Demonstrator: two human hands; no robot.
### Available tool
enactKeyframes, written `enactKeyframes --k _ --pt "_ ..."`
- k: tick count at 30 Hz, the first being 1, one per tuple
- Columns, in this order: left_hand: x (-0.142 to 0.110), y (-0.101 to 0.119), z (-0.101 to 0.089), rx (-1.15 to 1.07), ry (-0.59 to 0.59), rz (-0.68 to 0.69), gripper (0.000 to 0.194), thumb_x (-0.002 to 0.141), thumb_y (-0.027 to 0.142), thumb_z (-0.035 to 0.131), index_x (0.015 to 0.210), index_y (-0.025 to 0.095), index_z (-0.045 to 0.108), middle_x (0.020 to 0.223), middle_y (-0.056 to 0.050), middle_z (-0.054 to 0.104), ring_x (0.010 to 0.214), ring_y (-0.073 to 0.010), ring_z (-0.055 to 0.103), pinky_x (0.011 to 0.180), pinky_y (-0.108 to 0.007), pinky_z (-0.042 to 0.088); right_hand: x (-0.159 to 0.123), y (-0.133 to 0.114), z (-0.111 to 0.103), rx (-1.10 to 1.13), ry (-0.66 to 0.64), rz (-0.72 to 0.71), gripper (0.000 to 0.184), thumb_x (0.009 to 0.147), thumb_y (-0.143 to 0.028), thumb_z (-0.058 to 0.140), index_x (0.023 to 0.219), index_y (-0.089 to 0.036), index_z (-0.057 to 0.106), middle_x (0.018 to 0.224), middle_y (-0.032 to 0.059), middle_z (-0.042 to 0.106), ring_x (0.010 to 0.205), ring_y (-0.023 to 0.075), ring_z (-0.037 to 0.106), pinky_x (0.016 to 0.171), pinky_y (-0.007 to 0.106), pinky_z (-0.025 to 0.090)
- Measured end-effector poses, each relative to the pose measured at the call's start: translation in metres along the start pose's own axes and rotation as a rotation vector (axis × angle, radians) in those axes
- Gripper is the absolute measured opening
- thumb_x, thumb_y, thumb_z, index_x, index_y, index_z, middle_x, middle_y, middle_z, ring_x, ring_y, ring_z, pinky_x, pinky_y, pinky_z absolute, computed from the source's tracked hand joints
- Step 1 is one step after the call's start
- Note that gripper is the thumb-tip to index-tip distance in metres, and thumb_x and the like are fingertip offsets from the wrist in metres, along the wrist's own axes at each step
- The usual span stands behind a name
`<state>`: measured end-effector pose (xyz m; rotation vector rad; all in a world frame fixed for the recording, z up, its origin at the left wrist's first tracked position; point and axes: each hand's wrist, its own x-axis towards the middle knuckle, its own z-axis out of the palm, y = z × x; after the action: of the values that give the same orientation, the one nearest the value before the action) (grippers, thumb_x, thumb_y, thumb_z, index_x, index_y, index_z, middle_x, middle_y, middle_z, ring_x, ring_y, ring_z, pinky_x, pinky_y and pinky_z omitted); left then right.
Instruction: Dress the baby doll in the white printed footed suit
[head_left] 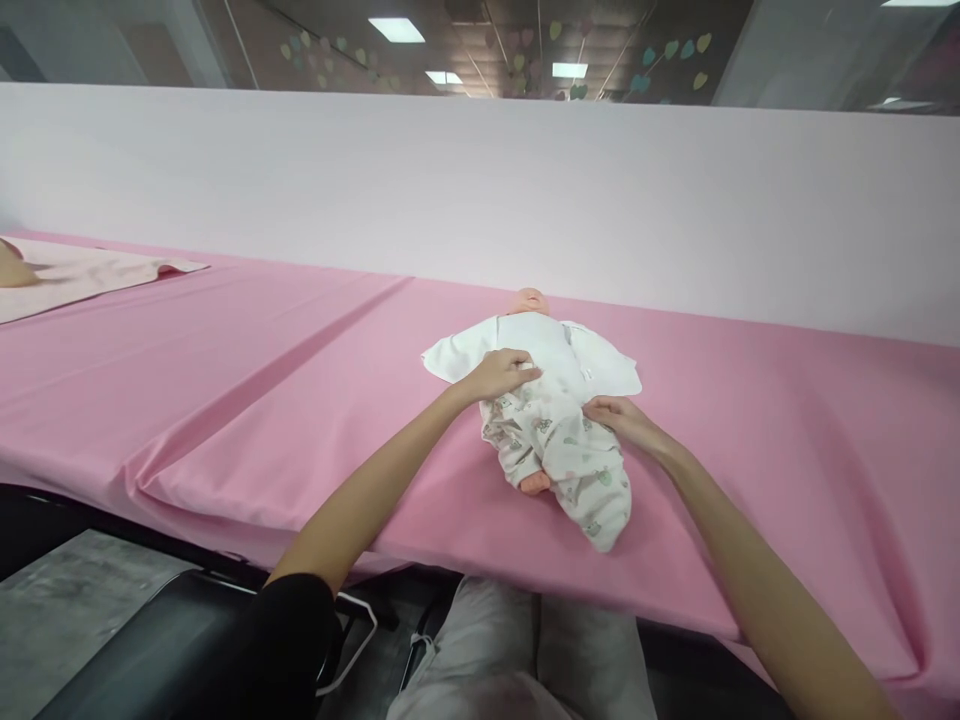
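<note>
A baby doll [529, 300] lies on its back on the pink tablecloth [225, 400], head away from me. It wears a white top [551, 350] and patterned trousers [570, 470], with one bare foot [535, 484] showing. My left hand [501, 373] rests on the doll's waist at its left side, fingers curled onto the cloth. At the waist on the other side, my right hand [619, 415] pinches the trousers' edge. Both hands are closed on fabric.
A pale pink cloth [82, 270] lies at the far left of the table, with something tan at its edge. A white partition [480, 190] runs behind the table. A black chair [180, 640] stands below left, my knees under the front edge.
</note>
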<state>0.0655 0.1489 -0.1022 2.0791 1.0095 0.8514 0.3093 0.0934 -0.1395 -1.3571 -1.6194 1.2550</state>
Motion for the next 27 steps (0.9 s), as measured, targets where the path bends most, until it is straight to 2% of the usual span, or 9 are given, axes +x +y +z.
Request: enactKeyframes --k 5,10,12,14,17,21,24,27 --pt "0.034 0.005 0.008 -0.003 0.150 0.115 0.034 0.078 0.040 0.054 0.059 0.018 0.037 0.059 0.003 0.034 0.055 -0.0094 0.031 0.054 -0.025 0.023 0.028 -0.025 -0.003 -0.019 0.121 -0.064 0.043 0.065 -0.055 0.069 0.057 -0.015 0.055 0.054 0.0004 0.051 0.054 0.0122 0.045 0.049 0.023 0.033" --pt "0.048 -0.009 0.012 -0.002 0.206 0.144 0.035 0.075 0.044 0.058 0.059 0.017 0.044 0.059 0.004 0.039 0.057 -0.0093 0.035 0.057 -0.025 0.025 0.065 -0.045 0.005 0.101 0.147 -0.142 0.040 0.065 -0.052 0.070 0.060 -0.016 0.054 0.054 0.0005 0.049 0.053 0.0121 0.044 0.050 0.025 0.035" --pt "0.042 -0.022 0.007 -0.020 0.207 0.067 0.040 0.071 0.047 0.063 0.055 0.016 0.042 0.055 0.004 0.035 0.054 -0.0084 0.031 0.054 -0.025 0.022 0.078 -0.041 0.006 0.045 0.232 -0.157 0.037 0.065 -0.048 0.069 0.059 -0.016 0.050 0.052 -0.0014 0.044 0.051 0.0105 0.039 0.049 0.024 0.031" --pt "0.032 -0.039 0.000 -0.099 0.167 -0.079 0.042 0.067 0.048 0.066 0.052 0.016 0.042 0.052 0.005 0.032 0.050 -0.0074 0.028 0.051 -0.025 0.019 0.091 -0.032 0.003 -0.075 0.338 -0.161 0.039 0.063 -0.044 0.070 0.054 -0.017 0.044 0.049 -0.0038 0.034 0.050 0.0082 0.030 0.047 0.023 0.024" --pt "0.015 -0.062 -0.007 -0.310 0.091 -0.250 0.037 0.063 0.047 0.070 0.060 0.015 0.051 0.054 0.004 0.038 0.050 -0.0071 0.033 0.049 -0.023 0.022 0.106 -0.014 -0.001 -0.129 0.410 -0.165 0.046 0.060 -0.044 0.071 0.050 -0.018 0.034 0.051 -0.0049 0.025 0.052 0.0072 0.023 0.049 0.024 0.018" --pt "0.006 -0.081 -0.003 -0.492 0.116 -0.209 0.033 0.064 0.043 0.071 0.069 0.014 0.054 0.062 0.003 0.046 0.056 -0.0079 0.042 0.052 -0.021 0.030 0.117 -0.002 0.002 -0.169 0.521 -0.194 0.048 0.062 -0.045 0.068 0.049 -0.018 0.030 0.052 -0.0047 0.022 0.053 0.0076 0.022 0.051 0.025 0.018" --pt "0.010 -0.083 0.006 -0.444 0.217 -0.161 0.028 0.071 0.040 0.065 0.081 0.015 0.056 0.077 -0.001 0.055 0.069 -0.0112 0.051 0.062 -0.022 0.037 0.120 -0.001 0.005 -0.128 0.492 -0.194 0.038 0.063 -0.045 0.065 0.053 -0.017 0.042 0.055 -0.0039 0.034 0.056 0.0089 0.031 0.056 0.024 0.026" --pt "0.015 -0.080 0.016 -0.315 0.360 -0.128 0.022 0.080 0.037 0.054 0.087 0.016 0.053 0.086 -0.002 0.056 0.080 -0.0131 0.052 0.070 -0.023 0.039 0.122 -0.002 0.006 -0.095 0.518 -0.202 0.033 0.064 -0.044 0.062 0.055 -0.017 0.046 0.058 -0.0030 0.040 0.061 0.0105 0.038 0.062 0.024 0.031"
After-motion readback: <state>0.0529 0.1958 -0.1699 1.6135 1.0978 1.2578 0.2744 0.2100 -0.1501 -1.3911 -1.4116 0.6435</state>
